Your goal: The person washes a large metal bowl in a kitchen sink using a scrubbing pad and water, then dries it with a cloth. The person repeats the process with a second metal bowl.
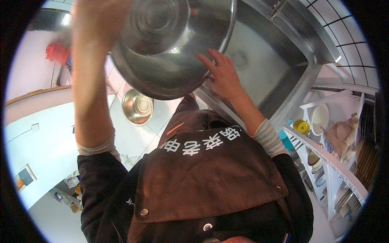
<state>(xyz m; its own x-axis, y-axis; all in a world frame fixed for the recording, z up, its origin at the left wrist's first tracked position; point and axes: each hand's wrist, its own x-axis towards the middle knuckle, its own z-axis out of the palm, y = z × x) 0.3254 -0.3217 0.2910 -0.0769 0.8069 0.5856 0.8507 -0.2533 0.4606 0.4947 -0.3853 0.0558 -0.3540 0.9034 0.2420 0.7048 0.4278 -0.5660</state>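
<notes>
A large steel bowl (170,44) is tilted up in front of me, its shiny inside facing me, over the edge of a steel sink (263,69). My left hand (95,20) grips the bowl's upper left rim, arm raised. My right hand (223,75) lies flat against the bowl's lower right side, fingers spread. Below both I see my brown apron (202,178) over a dark jacket.
A smaller steel bowl (137,107) stands on the tiled floor at left. A white rack (332,162) at right holds dishes, a white bowl (319,117), a raw plucked chicken (342,135) and a yellow item (300,126). A tap (277,9) rises above the sink.
</notes>
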